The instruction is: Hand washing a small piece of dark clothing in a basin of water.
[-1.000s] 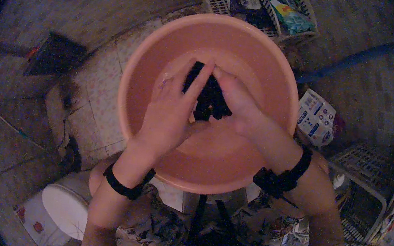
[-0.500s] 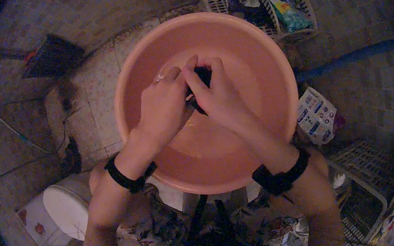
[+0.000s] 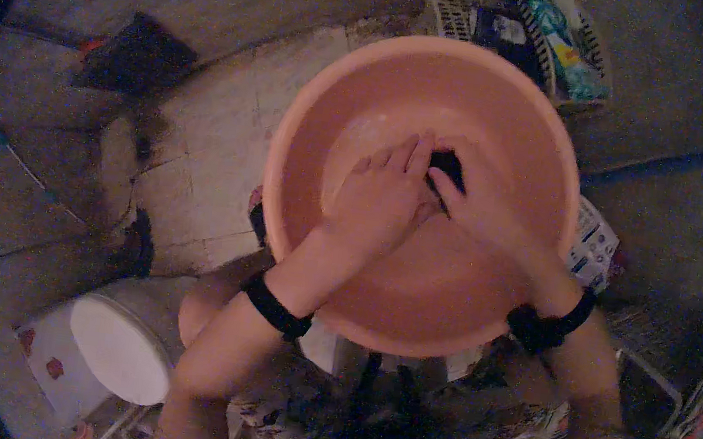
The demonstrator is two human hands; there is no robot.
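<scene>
Both my hands are inside a large pink round basin [image 3: 438, 50]. My right hand [image 3: 493, 206] is closed around a small piece of black cloth [image 3: 447, 170], which shows between its thumb and fingers. Pressed against that bundle from the left, my left hand [image 3: 376, 196] has its fingers stretched out, the back of the hand facing up. Its thumb is mostly hidden. What kind of item the cloth is cannot be made out. Shallow water seems to glint in the basin.
A plastic basket [image 3: 455, 17] with packets stands beyond the basin. A dustpan [image 3: 139, 57] is at the far left. A white lid-like oval [image 3: 120, 349] lies at the lower left. A printed packet [image 3: 594, 245] and a blue hose [image 3: 683, 165] are on the right.
The whole view has shifted, so the basin and hands appear further right. My left hand's fingers, curled before, are now straightened beside the black cloth.
</scene>
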